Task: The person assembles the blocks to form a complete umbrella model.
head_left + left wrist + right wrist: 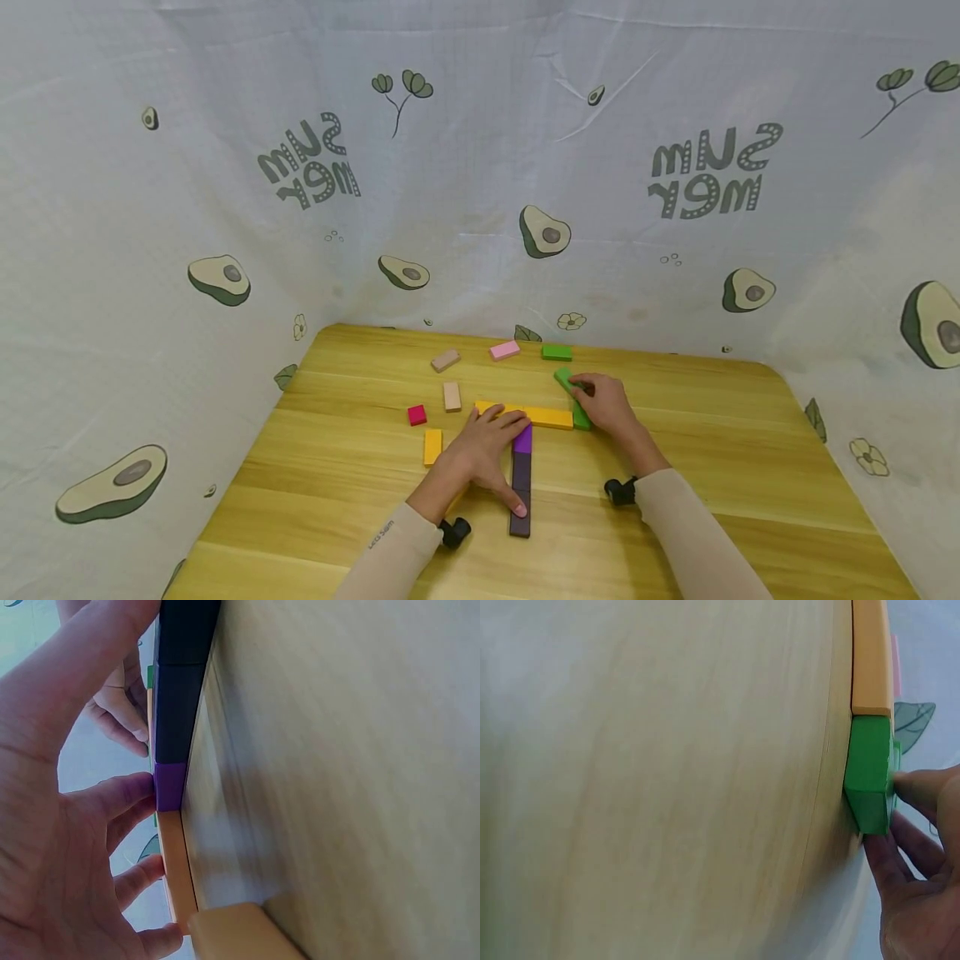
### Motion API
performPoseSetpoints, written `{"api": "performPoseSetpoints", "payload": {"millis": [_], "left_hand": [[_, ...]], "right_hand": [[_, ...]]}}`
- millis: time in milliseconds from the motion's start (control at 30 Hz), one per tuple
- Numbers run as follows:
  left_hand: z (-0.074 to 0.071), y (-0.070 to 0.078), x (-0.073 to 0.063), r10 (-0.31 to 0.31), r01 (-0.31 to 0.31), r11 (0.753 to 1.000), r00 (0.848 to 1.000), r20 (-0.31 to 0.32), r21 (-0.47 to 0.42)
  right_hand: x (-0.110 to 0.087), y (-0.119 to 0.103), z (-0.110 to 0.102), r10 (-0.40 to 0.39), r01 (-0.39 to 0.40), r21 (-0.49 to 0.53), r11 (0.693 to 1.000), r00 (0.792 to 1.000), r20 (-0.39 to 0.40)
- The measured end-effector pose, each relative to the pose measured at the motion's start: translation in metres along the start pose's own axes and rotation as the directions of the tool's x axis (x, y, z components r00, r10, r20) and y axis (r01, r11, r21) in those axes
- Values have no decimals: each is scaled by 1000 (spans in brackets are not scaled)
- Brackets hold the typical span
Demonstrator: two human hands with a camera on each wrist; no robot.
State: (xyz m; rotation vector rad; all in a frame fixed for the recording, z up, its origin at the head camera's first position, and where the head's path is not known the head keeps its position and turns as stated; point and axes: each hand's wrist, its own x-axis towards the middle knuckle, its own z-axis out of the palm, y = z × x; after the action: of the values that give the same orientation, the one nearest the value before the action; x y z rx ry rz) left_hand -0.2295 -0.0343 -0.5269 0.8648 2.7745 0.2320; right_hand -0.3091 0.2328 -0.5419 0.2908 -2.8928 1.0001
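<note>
My left hand spreads over a row of blocks, its thumb on a dark block at the near end. Its fingertips touch a purple block and the yellow-orange row. That row runs crosswise above the purple block and the dark blocks, which form a straight stem. With thumb and fingers, my right hand pinches a green block that slants up and left. Another green block abuts the row's right end, partly behind the hand in the head view.
Around the row lie a green block, a pink block, two tan blocks, a small red block and a yellow block. A printed curtain hangs behind the wooden table.
</note>
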Motion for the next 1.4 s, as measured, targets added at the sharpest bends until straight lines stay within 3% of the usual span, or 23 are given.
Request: {"api": "performPoseSetpoints", "payload": {"millis": [1067,1400], "left_hand": [[0,-1,-2,4,-4,1000,1000,-4,-21],[-1,0,-2,7,-7,1000,1000,5,-17]], "right_hand": [[-5,-4,-1,9,-9,-18,1000,1000,6],[-1,0,-4,-9,9,25,1000,1000,4]]}}
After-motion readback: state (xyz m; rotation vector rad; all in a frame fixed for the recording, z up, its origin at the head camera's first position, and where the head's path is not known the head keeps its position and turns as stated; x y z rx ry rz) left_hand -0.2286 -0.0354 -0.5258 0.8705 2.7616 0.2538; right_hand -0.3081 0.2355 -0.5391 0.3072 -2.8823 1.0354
